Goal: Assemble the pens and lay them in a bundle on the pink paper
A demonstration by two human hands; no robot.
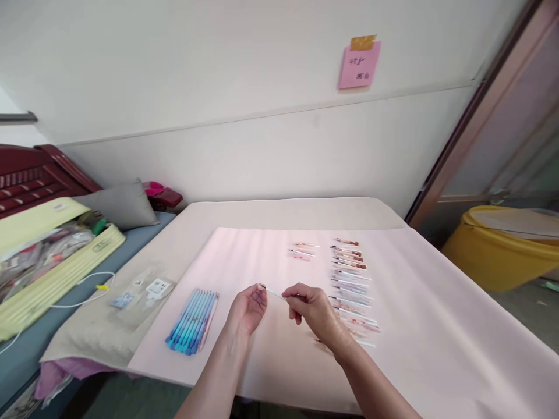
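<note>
A slim white pen refill (275, 294) with a dark tip is held slanting above the pink sheet between both hands. My left hand (250, 307) pinches its tip between thumb and fingertips, palm turned up. The other end sits in the closed fingers of my right hand (311, 308), which hide part of it. To the right lies a column of pen parts (351, 285), some with brown ends, partly covered by my right wrist. Beyond the hands is a smaller group of pen parts (303, 251). Left of my left hand rests a row of blue pens (192, 323).
A clear plastic bag (146, 297) with labels lies beside the pink sheet (266, 372). Farther left stand an open yellow box (107, 247) full of packets, a white cable (85, 305) and a grey pillow (126, 206). A yellow bin (493, 256) is at the right.
</note>
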